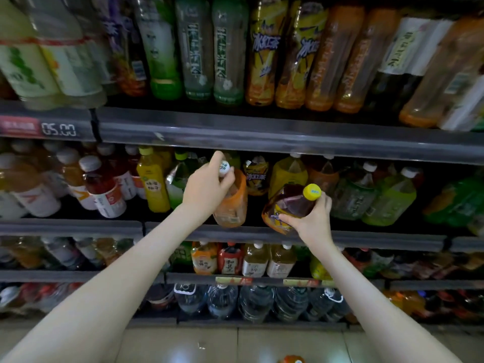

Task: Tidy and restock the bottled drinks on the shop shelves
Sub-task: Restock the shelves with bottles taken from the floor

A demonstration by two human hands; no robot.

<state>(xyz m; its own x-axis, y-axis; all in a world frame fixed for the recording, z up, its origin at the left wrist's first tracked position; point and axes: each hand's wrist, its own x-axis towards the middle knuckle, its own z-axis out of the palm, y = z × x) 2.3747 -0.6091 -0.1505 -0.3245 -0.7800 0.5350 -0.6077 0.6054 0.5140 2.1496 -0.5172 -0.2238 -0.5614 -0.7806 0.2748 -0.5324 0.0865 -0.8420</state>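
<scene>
On the middle shelf (379,239), the orange bottle (231,205) stands near upright at the front edge, with the left hand (207,187) curled round its neck. Just beside it, the right hand (311,218) grasps the dark bottle (290,205). That bottle is tilted, cap to the right and base at the shelf lip, and probably needs righting.

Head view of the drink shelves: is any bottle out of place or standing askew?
Yes. The yellow-capped dark bottle leans steeply at the shelf front edge, held by the right hand. The left hand grips a white-capped bottle. An orange bottle is on the floor at the picture's bottom edge; only its top shows.
</scene>
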